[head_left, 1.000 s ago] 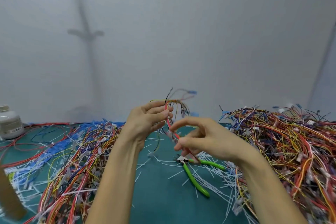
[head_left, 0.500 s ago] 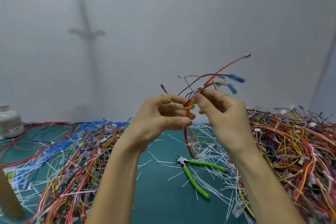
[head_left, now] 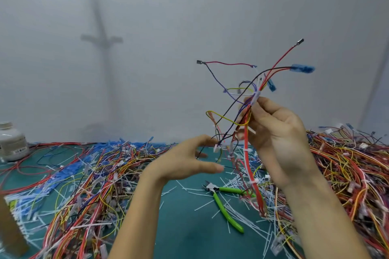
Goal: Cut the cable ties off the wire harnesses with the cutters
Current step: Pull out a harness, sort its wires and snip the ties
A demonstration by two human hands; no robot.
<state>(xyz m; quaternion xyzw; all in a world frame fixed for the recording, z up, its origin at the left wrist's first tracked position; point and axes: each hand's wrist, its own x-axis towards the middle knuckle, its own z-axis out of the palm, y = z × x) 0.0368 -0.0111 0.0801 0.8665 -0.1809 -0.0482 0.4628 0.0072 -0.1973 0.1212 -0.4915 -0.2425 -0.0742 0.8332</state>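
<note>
Both bare forearms enter from six o'clock, the left hand open with fingers loosely spread toward three o'clock, the right hand higher at its two o'clock, fingertips pinching a multicoloured wire harness.

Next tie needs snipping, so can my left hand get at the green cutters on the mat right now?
Probably yes. The left hand is open and empty, just above the cutters, which lie uncovered on the mat. Only the harness dangling from the right hand crosses one handle.

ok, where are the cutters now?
Head view: the cutters lie unheld on the green mat, centre-right, among cut ties, below the right hand and left of the right wire pile.
</note>
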